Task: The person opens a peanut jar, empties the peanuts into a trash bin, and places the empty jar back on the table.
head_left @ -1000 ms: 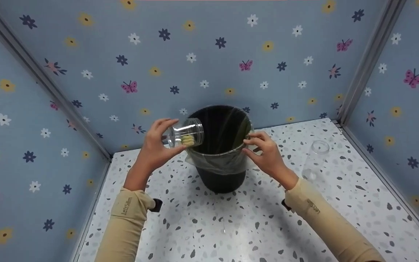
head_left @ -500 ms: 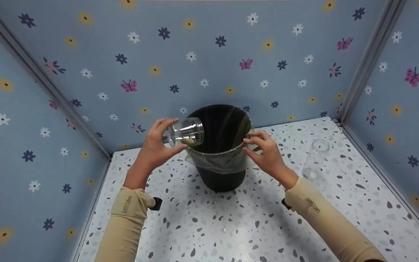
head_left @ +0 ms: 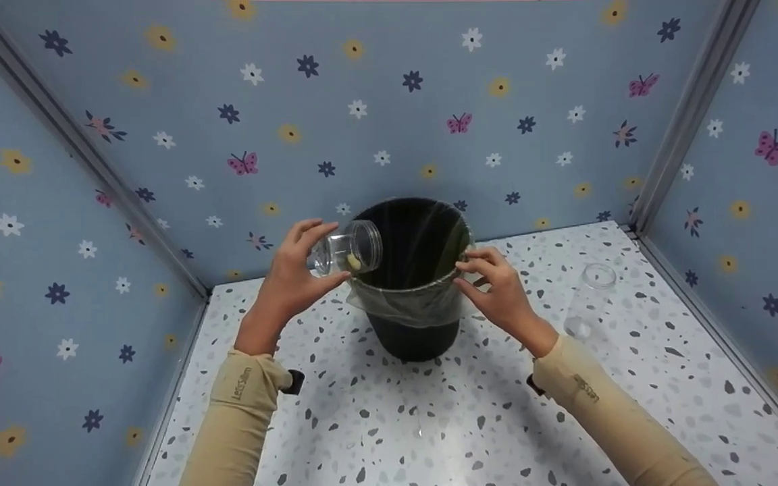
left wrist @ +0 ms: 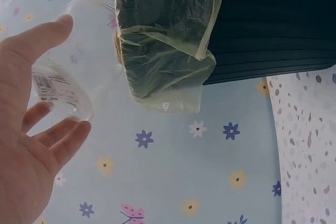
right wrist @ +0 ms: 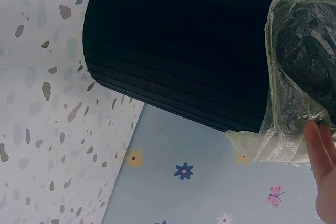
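Observation:
In the head view, my left hand (head_left: 291, 273) grips a clear plastic jar (head_left: 339, 248) tipped on its side, its mouth toward the black bin (head_left: 412, 341) and over the bin's left rim. A small yellow piece (head_left: 354, 262) lies in the jar. The left wrist view shows the jar's printed label (left wrist: 55, 88) between thumb and fingers. A thin translucent bag (head_left: 412, 310) lines the bin and folds over its rim. My right hand (head_left: 500, 290) pinches this liner at the right rim; the right wrist view shows the fingertips (right wrist: 314, 135) against the plastic.
A second clear container (head_left: 588, 304) stands on the speckled tabletop (head_left: 362, 418), right of the bin. Blue flowered panels (head_left: 389, 135) rise at the back and both sides, with grey metal posts (head_left: 693, 115) at the corners.
Several yellow pieces lay in the jar a second ago; now just a little yellow shows near its mouth. The jar's mouth has turned slightly toward the camera. The right hand keeps its place.

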A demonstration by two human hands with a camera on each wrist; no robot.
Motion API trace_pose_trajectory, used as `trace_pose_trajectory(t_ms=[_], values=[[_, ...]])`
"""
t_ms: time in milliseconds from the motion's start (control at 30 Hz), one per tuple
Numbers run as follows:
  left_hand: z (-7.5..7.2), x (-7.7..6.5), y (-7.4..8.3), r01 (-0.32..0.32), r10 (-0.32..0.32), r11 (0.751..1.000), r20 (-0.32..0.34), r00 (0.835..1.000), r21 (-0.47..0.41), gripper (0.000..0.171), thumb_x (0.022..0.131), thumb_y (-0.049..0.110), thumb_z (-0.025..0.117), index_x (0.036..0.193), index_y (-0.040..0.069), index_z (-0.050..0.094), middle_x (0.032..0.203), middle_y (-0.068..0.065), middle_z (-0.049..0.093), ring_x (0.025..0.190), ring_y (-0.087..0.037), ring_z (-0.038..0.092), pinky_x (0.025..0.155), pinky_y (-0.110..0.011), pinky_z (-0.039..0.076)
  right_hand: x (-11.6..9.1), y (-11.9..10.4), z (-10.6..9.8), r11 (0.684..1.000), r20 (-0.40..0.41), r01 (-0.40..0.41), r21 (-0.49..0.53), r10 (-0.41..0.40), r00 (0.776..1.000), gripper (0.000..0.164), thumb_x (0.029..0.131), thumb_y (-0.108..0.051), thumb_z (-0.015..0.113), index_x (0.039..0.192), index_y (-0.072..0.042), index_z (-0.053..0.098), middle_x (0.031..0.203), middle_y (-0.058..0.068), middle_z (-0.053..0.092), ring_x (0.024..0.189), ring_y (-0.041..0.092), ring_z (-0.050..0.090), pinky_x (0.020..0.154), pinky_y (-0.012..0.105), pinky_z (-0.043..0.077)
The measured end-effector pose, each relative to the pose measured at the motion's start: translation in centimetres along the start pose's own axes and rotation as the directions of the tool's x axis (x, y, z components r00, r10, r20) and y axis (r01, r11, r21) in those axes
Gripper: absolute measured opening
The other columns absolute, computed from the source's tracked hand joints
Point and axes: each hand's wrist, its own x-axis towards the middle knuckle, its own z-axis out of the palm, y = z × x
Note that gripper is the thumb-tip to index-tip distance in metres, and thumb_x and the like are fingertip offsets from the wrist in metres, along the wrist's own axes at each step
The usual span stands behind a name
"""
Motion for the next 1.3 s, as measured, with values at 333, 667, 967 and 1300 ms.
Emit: trace_pose_trajectory(t_ms=[333,667,967,1300], values=[[-0.38,0.23,0.11,0.004,-0.004,1.0,-0.001,1.0,0.016,0.074,0.077,0.025,0.085,0.142,0.023,0.049,0.144,-0.011,0.038,0.125,-0.032,0.046,0.092,-0.05,0.046,0.28,0.03,0.31,1.0,-0.002,-0.004,0.028,0.004,1.0,0.025,0.085,-0.005,0.075,0.109,-0.004,0.071,0.118,0.013,0.056,0.096,0.023,0.063,0.065,0.033,0.057],[-0.51,0.13,0.51,-0.012,0.012,0.998,-0.005,1.0,0.057,0.073,0.078,0.025,0.084,0.142,0.021,0.049,0.146,-0.012,0.036,0.12,-0.031,0.05,0.085,-0.049,0.049,0.49,-0.19,0.09,1.0,0.024,-0.013,-0.004,0.013,1.0,0.025,0.086,-0.007,0.075,0.111,-0.006,0.071,0.119,0.013,0.056,0.092,0.022,0.064,0.065,0.03,0.056],[-0.12,0.25,0.74,0.003,-0.003,0.999,0.021,1.0,0.034,0.073,0.079,0.028,0.083,0.143,0.021,0.048,0.144,-0.013,0.037,0.124,-0.031,0.046,0.091,-0.049,0.046,0.45,-0.19,0.0,1.0,0.018,-0.015,-0.022,0.015,1.0,0.025,0.086,-0.009,0.075,0.109,-0.003,0.071,0.119,0.013,0.056,0.091,0.022,0.064,0.064,0.032,0.057],[0.31,-0.31,0.22,0.051,-0.051,0.999,-0.022,0.998,-0.001,0.073,0.076,0.026,0.086,0.138,0.014,0.048,0.137,-0.01,0.042,0.122,-0.028,0.045,0.093,-0.046,0.046,-0.02,-0.14,-0.17,0.999,0.028,-0.029,-0.024,0.03,0.999,0.023,0.085,-0.005,0.075,0.108,-0.002,0.071,0.116,0.013,0.056,0.091,0.022,0.063,0.063,0.037,0.057]])
